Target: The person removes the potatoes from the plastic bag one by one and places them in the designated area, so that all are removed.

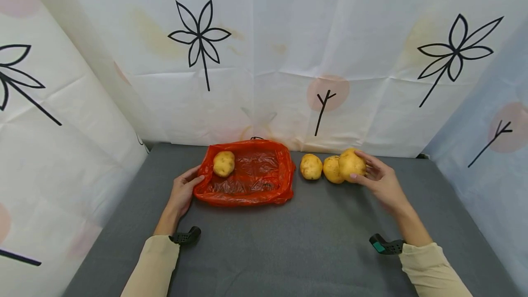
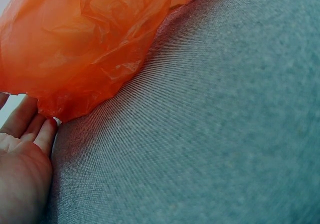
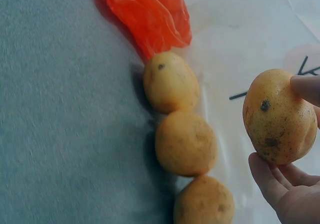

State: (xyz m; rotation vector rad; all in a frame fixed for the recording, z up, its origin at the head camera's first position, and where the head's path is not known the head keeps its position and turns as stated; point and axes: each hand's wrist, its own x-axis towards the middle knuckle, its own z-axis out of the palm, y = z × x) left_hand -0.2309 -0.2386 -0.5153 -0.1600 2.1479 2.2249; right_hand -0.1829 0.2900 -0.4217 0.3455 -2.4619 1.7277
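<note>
Potato [image 1: 352,165] sits pinched in right fingers [image 3: 267,182] near three others [image 3: 186,143], left fingers [image 2: 21,118] holding red bag [image 1: 243,200]

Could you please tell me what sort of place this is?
Probably an indoor tabletop booth arranged for recording: white sheets with printed plants hang behind and at both sides of a gray cloth-like work surface, and the person wears black wrist straps.

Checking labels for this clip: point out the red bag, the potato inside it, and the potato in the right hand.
Red bag [image 1: 257,168], head view: bare floor inside.
Potato in the bag [image 1: 224,164], head view: middle of its upper side.
Held potato [image 3: 278,120], right wrist view: middle of its spotted side.
</note>
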